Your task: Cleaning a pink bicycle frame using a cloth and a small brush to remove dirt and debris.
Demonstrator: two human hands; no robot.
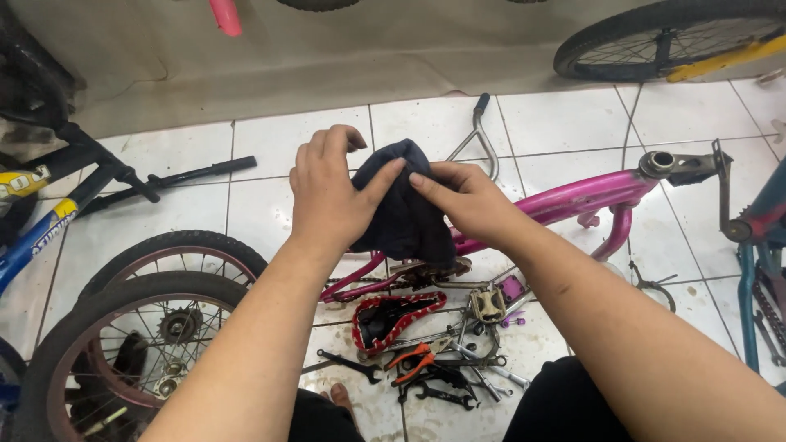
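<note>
- Up above the floor's middle, the left hand point(327, 192) and right hand point(463, 200) both pinch a dark cloth point(401, 209).
- Beneath it lies a pink bicycle frame point(573, 196) on the tiled floor point(270, 205).
- Wrenches point(442, 385) and a red-trimmed saddle point(393, 319) lie near the floor's lower edge.

The dark cloth point(401, 205) covers the middle of the pink bicycle frame point(573, 196), and what, if anything, lies folded inside it cannot be told. The yellow-framed wheel point(671, 41) is cut off by the top edge, the blue bicycle point(37, 229) by the left, the teal frame point(761, 245) by the right. The piled tools point(446, 368) overlap too tightly to sort out singly.
</note>
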